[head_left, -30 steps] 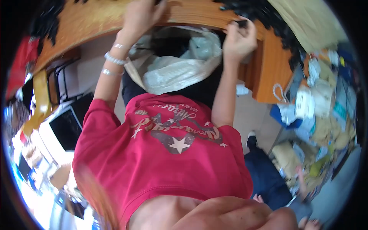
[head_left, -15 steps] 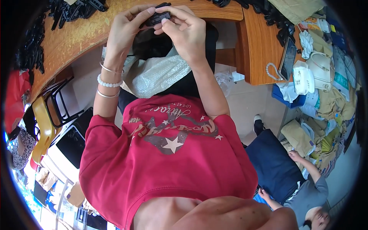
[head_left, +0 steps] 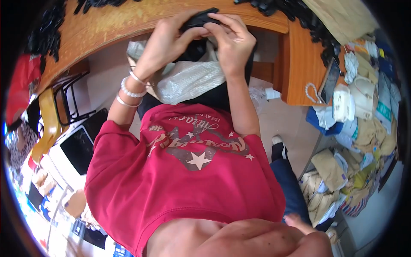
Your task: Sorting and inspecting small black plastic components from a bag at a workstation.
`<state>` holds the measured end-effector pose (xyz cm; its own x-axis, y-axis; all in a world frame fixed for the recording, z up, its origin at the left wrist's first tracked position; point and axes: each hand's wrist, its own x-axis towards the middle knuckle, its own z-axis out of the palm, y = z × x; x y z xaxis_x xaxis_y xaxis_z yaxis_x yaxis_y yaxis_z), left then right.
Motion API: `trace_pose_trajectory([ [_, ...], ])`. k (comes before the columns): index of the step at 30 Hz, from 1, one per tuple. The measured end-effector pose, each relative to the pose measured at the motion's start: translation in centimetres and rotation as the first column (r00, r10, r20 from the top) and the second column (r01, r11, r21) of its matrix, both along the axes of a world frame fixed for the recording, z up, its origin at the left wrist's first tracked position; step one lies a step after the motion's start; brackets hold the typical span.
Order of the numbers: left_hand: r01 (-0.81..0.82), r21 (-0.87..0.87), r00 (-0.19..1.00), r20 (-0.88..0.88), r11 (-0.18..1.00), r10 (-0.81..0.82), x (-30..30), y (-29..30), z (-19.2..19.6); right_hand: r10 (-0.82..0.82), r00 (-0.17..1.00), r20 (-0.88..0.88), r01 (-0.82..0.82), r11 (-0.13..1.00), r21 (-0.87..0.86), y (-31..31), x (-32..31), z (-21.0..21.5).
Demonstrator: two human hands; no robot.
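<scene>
- Both hands raised in front of the chest, above the edge of the curved wooden table (head_left: 128, 25), much as half a second ago.
- Left hand (head_left: 165, 40) closed around a small black object (head_left: 200, 19), fingers curled over its left side and thumb pressed under it.
- Right hand (head_left: 229, 40) pinching the same black object from the right, fingertips (head_left: 212, 26) bent onto its top edge; grip tighter and lower than a second ago, when this hand reached alone to the table's rim.
- Black object held between the two hands, just over the table edge and above the white plastic bag (head_left: 188, 81); shape mostly hidden by the fingers.
- Bag lying in the lap against a dark cloth, below the wrists, in the same place as before.
- Bead bracelets (head_left: 130, 88) on the left wrist.
- More black pieces (head_left: 295, 10) heaped on the table top at the far right, apart from the hands.
- Red shirt (head_left: 188, 171) filling the lower middle.
- Piles of packages and paper bags (head_left: 359, 128) on the floor to the right, well apart from the hands.
</scene>
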<state>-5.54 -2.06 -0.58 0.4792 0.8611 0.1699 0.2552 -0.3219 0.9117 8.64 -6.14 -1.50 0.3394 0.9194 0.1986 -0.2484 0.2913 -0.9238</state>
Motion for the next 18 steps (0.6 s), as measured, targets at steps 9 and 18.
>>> trace_pose_trajectory([
  [9,0.014,0.123,0.999,0.042,0.992,-0.019,-0.6,0.1,0.0,0.192,0.981,-0.023,-0.194,0.978,-0.075,0.1,1.6,-0.1],
  [18,0.053,-0.351,0.990,0.137,0.935,-0.005,-1.6,0.8,1.1,0.215,0.931,0.296,-0.178,0.973,-0.148,1.4,3.1,-2.3],
])
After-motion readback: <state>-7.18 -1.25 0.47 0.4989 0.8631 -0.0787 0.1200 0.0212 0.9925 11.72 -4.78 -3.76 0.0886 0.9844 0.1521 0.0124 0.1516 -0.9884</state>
